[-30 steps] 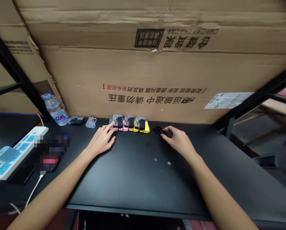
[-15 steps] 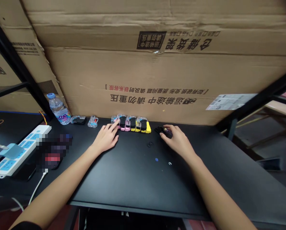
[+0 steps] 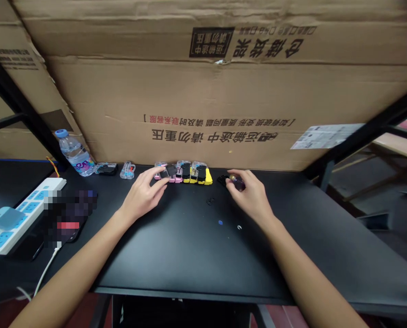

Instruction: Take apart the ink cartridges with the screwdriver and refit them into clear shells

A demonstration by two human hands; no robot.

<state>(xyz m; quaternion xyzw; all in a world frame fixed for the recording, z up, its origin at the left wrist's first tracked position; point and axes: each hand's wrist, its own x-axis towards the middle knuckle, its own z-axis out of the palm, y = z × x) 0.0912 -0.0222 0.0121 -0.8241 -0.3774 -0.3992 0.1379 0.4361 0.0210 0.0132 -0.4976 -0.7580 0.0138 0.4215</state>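
Observation:
My left hand [image 3: 144, 191] pinches a small black-and-clear plastic case [image 3: 168, 171] between thumb and fingers, tilted just above the left end of a row. That row, against the cardboard, has similar black-and-clear cases [image 3: 199, 172], with pink pieces [image 3: 178, 179] on the left and yellow pieces [image 3: 208, 176] on the right. Farther right, my right hand [image 3: 249, 189] is closed around a small dark object with a gold-coloured spot [image 3: 236, 182]; its kind is unclear. Black parts [image 3: 222, 180] lie on the table by its fingertips.
Small black rings [image 3: 210, 201], a blue disc [image 3: 220, 222] and a white clip-like piece [image 3: 239, 227] lie on the black table [image 3: 190, 259]. Leftward are a clear case [image 3: 127, 171], a black case [image 3: 106, 169], a water bottle [image 3: 75, 154], a power strip [image 3: 26, 214] and a phone with a cable.
My left hand has gone from touching the row to lifting one black-and-clear case from its left part. My right hand stays at the same spot around the dark object. The view shifted slightly.

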